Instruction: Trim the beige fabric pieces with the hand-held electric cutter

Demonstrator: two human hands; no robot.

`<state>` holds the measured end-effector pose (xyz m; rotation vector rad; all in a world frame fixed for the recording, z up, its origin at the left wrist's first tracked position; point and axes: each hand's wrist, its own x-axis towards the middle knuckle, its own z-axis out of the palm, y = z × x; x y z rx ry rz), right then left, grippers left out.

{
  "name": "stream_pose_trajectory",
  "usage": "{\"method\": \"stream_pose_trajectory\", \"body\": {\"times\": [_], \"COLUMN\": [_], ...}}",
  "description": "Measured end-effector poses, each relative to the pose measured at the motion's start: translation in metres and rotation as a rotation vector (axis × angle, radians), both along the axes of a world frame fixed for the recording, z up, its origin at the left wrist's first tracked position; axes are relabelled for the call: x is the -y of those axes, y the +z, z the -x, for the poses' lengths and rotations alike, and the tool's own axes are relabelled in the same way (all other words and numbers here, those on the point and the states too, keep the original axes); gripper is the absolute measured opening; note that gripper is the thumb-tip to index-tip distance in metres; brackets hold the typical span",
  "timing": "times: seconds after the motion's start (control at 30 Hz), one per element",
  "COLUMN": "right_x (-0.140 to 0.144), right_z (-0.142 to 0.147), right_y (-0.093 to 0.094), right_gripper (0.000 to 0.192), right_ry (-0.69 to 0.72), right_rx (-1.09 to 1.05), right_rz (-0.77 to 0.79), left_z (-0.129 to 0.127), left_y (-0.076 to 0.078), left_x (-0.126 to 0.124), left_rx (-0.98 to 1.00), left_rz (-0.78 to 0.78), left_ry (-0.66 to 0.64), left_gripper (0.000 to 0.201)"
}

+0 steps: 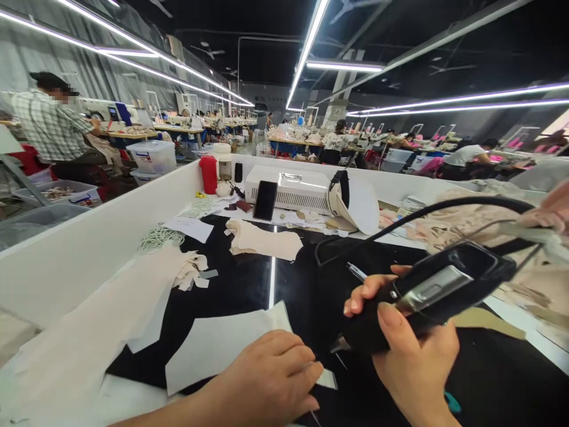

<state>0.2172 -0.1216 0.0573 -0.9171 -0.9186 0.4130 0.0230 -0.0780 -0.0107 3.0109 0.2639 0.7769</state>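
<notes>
My right hand [413, 350] is wrapped around a black corded hand tool [444, 290] with a silver side panel. Its pointed metal tip [340, 344] aims down and left, close above the dark work surface [320, 284]. My left hand [271, 367] lies over a pale, flat cut piece [217, 338], fingers curled and pressed together near its right edge. Whatever those fingers pinch is hidden. A narrow white end of the piece shows past the knuckles, with a thin strand near the tip.
Beige cut pieces [262, 240] and a long pale stack [102, 314] lie around. Behind are a phone [265, 200], a white vented box [293, 187] and a visor cap [355, 201]. A black cable [427, 213] arcs right, near another person's hand [551, 207]. A pen [355, 271] lies nearby.
</notes>
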Motion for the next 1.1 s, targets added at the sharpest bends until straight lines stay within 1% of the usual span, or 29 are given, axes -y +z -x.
{"method": "stream_pose_trajectory", "body": {"times": [0.07,0.17,0.27,0.53,1.1], "right_x": [0.001,0.003,0.006,0.012,0.011], "right_z": [0.002,0.005,0.006,0.008,0.013], "right_y": [0.001,0.002,0.002,0.002,-0.001], "right_gripper": [0.037,0.037,0.035,0.037,0.039], "right_ry": [0.027,0.041,0.056,0.075,0.118], "right_rx": [0.005,0.001,-0.007,-0.017,-0.044], "right_rz": [-0.027,-0.044,-0.043,-0.042,-0.057], "left_z": [0.003,0.005,0.005,0.010,0.009], "left_y": [0.005,0.009,0.009,0.008,0.008], "left_x": [0.003,0.004,0.004,0.003,0.001], "left_rx": [-0.040,-0.039,-0.041,-0.077,-0.050], "left_rz": [0.036,0.050,0.076,0.092,0.087], "left_ry": [0.003,-0.010,-0.015,-0.009,-0.013], "left_gripper": [0.031,0.036,0.039,0.033,0.031]}}
